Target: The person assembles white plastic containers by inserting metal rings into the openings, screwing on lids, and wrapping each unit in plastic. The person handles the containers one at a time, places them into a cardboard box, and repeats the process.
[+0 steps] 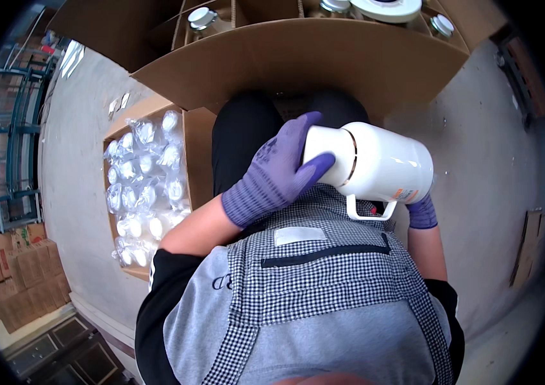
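Observation:
A white thermos jug (388, 160) with a side handle and orange print near its base lies tilted sideways above my lap. My left hand (282, 163), in a purple knit glove, is closed around its white cap (329, 149), with thumb and fingers on either side. A thin metallic ring shows between cap and body. At the jug's base is my right hand (423, 210), in a matching glove. The jug hides most of that hand's fingers, but it holds the base end from behind.
A large open cardboard box (304, 61) with dividers stands before my knees, holding several white-capped bottles (203, 19) and a white tape roll (386, 9). To the left, another carton (197, 154) holds rows of plastic-wrapped white pieces (147, 160). Flat cardboard (526, 247) lies at right.

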Motion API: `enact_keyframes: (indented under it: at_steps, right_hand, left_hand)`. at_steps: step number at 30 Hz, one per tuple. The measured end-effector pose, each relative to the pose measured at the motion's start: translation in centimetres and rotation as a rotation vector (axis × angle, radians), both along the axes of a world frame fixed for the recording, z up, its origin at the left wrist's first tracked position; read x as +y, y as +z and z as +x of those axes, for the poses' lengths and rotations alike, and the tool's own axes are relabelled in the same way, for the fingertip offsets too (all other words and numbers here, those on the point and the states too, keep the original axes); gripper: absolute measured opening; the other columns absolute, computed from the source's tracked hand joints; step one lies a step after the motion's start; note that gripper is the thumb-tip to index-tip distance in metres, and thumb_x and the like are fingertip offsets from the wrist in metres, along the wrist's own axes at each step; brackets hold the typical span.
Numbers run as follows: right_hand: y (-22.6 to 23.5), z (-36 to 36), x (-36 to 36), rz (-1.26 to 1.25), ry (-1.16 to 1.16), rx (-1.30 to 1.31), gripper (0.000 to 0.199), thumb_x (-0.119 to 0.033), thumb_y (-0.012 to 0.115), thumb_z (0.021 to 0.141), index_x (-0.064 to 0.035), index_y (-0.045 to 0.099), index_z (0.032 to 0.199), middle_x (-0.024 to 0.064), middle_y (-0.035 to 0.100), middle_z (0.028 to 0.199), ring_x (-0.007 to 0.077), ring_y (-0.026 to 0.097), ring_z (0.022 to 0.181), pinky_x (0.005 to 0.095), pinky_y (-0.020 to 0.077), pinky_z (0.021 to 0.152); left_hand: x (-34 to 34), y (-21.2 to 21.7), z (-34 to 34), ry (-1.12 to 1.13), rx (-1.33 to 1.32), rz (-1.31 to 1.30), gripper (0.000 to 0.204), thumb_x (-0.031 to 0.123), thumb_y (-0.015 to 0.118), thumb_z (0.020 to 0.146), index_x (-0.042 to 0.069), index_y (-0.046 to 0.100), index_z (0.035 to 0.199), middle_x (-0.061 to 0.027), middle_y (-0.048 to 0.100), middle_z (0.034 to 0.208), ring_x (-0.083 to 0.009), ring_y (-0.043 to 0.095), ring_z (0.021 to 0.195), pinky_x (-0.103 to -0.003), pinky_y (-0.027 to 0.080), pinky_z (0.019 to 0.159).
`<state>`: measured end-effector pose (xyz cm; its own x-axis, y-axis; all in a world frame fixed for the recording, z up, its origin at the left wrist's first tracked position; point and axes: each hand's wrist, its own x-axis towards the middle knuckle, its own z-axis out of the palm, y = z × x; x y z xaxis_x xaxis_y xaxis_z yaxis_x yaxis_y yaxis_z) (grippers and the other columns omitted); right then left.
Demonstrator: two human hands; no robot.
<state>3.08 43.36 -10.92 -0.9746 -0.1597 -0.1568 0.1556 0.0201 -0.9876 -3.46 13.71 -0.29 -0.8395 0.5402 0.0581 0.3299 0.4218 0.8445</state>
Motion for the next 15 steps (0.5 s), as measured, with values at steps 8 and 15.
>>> enact_keyframes:
  at_steps: [8, 15]
  right_hand:
    - [-1.1, 0.2, 0.1, -0.085, 0.023, -0.047, 0.052, -0.017, 0.058, 0.1, -0.0033, 0.043, 0.147, 0.0164, 0.054, 0.144, 0.0245, 0.056, 0.128, 0.0401, 0.0485, 0.107]
    - [1.5, -1.7, -3.3, 0.093, 0.396, 0.297, 0.038, -0.016, 0.055, 0.101, -0.0012, 0.056, 0.136, 0.0154, 0.062, 0.133, 0.0225, 0.062, 0.117, 0.0379, 0.0536, 0.097]
  left_hand:
    - [-3.1, -0.7, -0.6, -0.121, -0.177, 0.205, 0.078, 0.02, 0.073, 0.079, 0.002, 0.042, 0.148, -0.0243, 0.039, 0.152, -0.0374, 0.036, 0.144, -0.04, 0.033, 0.117]
    - [-4.5, 1.4, 2.3, -0.315, 0.587, -0.349, 0.087, 0.036, 0.086, 0.065, 0.016, 0.051, 0.142, -0.0234, 0.053, 0.131, -0.0439, 0.052, 0.123, -0.055, 0.041, 0.104]
